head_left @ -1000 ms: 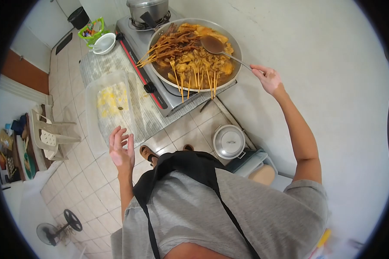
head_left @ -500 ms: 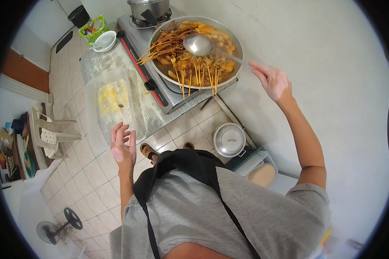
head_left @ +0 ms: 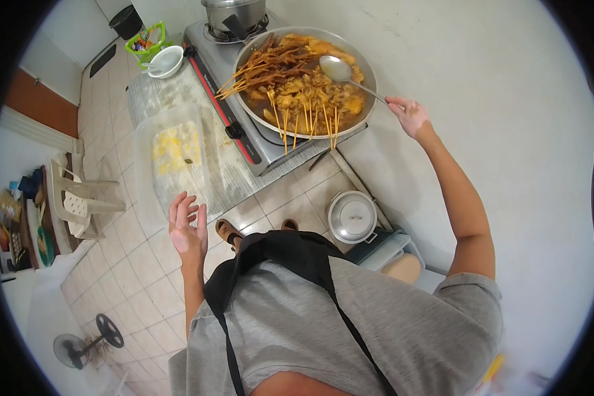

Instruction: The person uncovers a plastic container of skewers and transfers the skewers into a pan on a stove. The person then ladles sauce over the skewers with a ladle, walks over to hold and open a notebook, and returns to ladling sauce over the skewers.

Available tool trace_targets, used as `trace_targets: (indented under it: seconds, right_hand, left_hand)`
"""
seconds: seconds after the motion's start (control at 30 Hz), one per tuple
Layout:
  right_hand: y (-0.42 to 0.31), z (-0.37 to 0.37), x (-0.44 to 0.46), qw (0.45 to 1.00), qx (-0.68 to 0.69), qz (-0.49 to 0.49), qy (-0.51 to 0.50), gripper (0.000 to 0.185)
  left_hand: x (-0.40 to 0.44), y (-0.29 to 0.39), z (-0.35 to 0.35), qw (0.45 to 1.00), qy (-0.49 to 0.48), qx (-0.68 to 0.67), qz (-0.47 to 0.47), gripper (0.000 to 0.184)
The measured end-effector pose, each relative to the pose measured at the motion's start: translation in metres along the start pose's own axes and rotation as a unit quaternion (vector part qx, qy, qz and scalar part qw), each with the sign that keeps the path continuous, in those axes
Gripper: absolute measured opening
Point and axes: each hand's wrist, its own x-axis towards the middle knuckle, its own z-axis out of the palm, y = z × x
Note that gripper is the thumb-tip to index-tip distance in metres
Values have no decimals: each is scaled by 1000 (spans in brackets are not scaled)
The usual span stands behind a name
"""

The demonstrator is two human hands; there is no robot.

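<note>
Large spoon: the metal spoon is inside the outline of the wide pan, above its right half; whether its bowl touches the food, I cannot tell.
Right hand: the right hand is closed around the end of the spoon's handle, just outside the right rim of the pan.
Food: yellow-brown pieces in a brown sauce fill the pan; darker skewered pieces are gathered at its left and far part.
Sticks: several thin sticks stand out over the near rim of the pan, and others point out over its left rim.
Stove: the grey stove is under the pan, and a lidded pot stands on it, beyond the pan.
Left hand: the left hand is nearer to the person than the pan and to its left, with loosely bent fingers and nothing in them.
Container: the clear plastic container, with yellow and white matter inside, is left of the pan, near the left hand.
Bench: the bench carries the stove and the container; a white bowl is at its far end, left of the pan.
</note>
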Motion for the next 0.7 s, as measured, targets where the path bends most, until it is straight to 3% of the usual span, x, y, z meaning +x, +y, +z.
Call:
trace_targets:
  seconds: [0.43, 0.53, 0.7]
  right_hand:
    - [6, 13, -1, 999, 26, -1, -27, 34]
    - [0, 3, -13, 999, 37, -8, 18, 35]
    - [-32, -23, -34, 998, 32, 54, -23, 35]
  left_hand:
    - [2, 5, 3, 1000, -2, 8, 7, 22]
    - [1, 3, 3, 1000, -1, 9, 0, 22]
    - [3, 3, 5, 1000, 1, 0, 11, 22]
